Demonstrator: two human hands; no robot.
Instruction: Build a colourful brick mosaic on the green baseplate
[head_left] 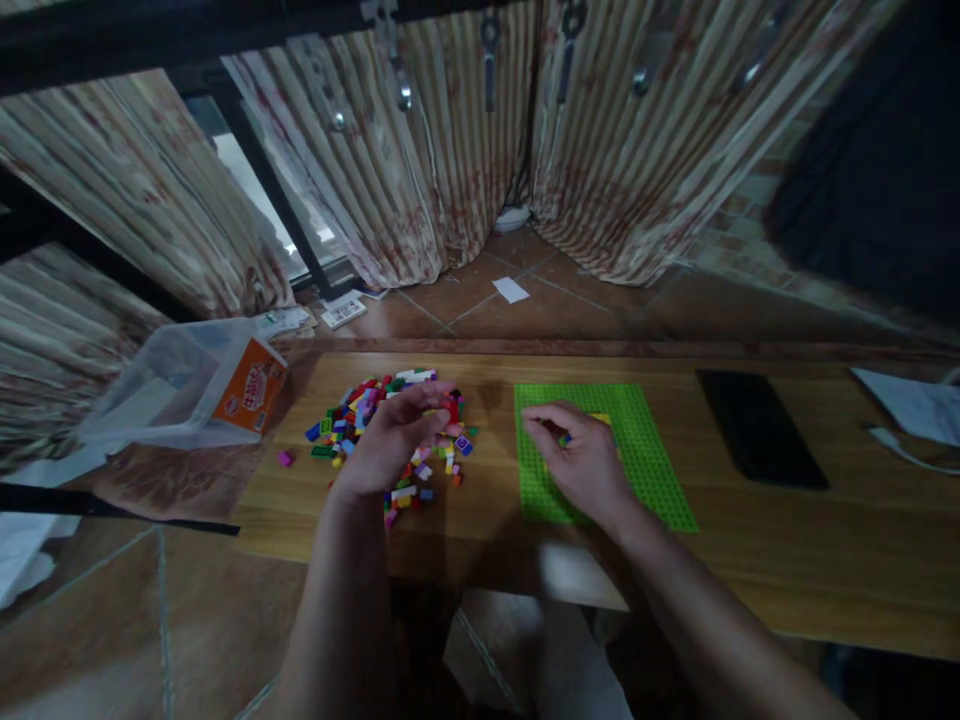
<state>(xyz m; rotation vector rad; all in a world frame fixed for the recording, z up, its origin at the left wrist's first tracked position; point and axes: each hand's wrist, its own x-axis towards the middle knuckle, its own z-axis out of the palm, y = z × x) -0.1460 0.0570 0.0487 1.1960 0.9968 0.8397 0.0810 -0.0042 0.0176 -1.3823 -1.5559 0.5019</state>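
My left hand [394,435] is above the right side of a loose pile of coloured toy bricks [349,420]. Its thumb and fingers are closed around a red brick [451,408]. Over the green studded baseplate [652,475], my right hand [581,455] has thumb and fingertips curled together; whether a small piece sits between them I cannot make out. Partly hidden behind that hand, some yellow bricks [602,420] and a bit of blue show on the baseplate. A purple brick [463,444] lies at the right edge of the pile.
The wooden table [495,540] carries a black flat tablet-like object [761,430], with white paper [907,400] and a cable [907,455] farther right. Left of the table stands a clear plastic bin [172,390] with an orange label. Striped curtains [450,180] hang beyond.
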